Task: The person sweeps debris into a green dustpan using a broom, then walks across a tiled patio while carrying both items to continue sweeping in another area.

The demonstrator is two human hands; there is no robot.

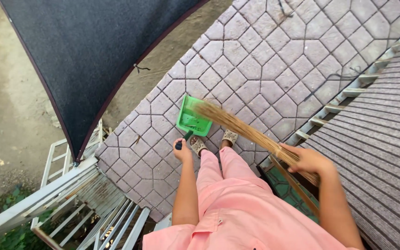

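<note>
Dirt could slip past the green dustpan (pixel 193 118) if the left hand (pixel 182 149), closed round its handle, tilts it while the right hand (pixel 307 160), clenched on the broom (pixel 244 128), flicks hard

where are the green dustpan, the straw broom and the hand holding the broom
green dustpan (pixel 191 119): head view, on its flat pan.
straw broom (pixel 237 125): head view, mid bristles.
right hand (pixel 307 159): head view, back of hand.
</note>
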